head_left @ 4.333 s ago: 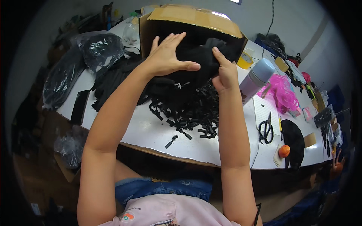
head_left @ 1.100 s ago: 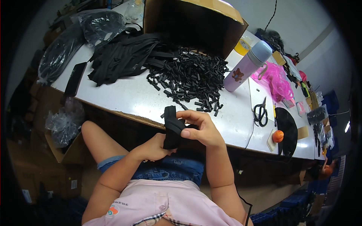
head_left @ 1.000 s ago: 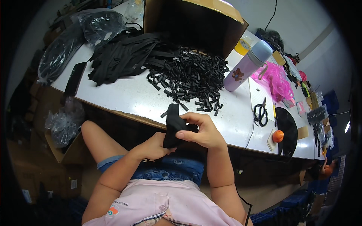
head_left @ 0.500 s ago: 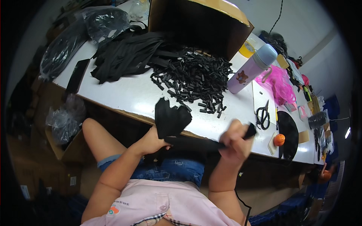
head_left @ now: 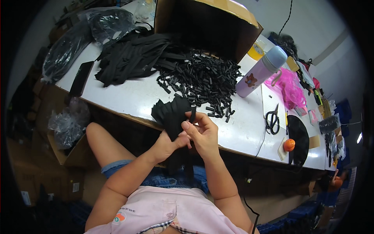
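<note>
A fanned bundle of black fabric strips (head_left: pixel 171 113) is gripped in my left hand (head_left: pixel 165 147), above the table's front edge. Its lower ends hang down over my lap. Close against the bundle's right side, my right hand (head_left: pixel 203 134) has thumb and fingers pinched together on one black strip (head_left: pixel 193 113), whose end pokes up beside the index finger. Just beyond the hands lies a wide heap of small black plastic pieces (head_left: pixel 206 78). More black strips (head_left: pixel 124 58) are piled left of that heap.
An open cardboard box (head_left: pixel 206 27) stands behind the heap. To its right are a lilac bottle (head_left: pixel 259 74) and a pink plastic bag (head_left: pixel 290 89). Black-handled scissors (head_left: pixel 272 121) and an orange fruit (head_left: pixel 289 145) lie nearer. A phone (head_left: pixel 82 78) rests at left.
My right hand has come in from the right to meet my left hand. The strip that was stretched sideways between them is no longer pulled out, and the bundle has shifted slightly left.
</note>
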A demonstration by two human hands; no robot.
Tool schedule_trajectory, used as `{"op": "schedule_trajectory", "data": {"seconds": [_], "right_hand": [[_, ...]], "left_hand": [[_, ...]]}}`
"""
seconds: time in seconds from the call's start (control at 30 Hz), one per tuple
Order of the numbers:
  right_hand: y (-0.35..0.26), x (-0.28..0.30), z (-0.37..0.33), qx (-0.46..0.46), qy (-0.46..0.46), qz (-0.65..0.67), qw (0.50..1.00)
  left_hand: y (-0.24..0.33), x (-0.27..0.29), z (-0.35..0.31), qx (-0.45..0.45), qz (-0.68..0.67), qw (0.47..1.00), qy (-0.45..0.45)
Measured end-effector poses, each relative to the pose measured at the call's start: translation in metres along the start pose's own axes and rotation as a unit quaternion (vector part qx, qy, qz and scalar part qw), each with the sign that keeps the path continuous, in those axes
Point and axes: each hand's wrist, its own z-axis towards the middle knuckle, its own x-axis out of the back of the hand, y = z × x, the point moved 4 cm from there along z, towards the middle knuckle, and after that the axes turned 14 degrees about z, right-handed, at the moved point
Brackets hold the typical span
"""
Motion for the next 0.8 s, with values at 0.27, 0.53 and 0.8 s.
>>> {"op": "schedule_trajectory", "data": {"seconds": [0.27, 0.53, 0.8], "right_hand": [[-0.015, 0.008, -0.004, 0.153, -0.03, -0.204, 0.966], [0.009, 0.008, -0.01, -0.105, -0.081, -0.08, 0.988], [0.018, 0.029, 0.0, 0.075, -0.073, -0.177, 0.979]], "left_hand": [[-0.003, 0.009, -0.003, 0.035, 0.062, 0.997, -0.024], [-0.002, -0.007, -0.012, 0.152, -0.149, 0.973, -0.083], [-0.013, 0.005, -0.005, 0.122, -0.119, 0.984, 0.046]]}}
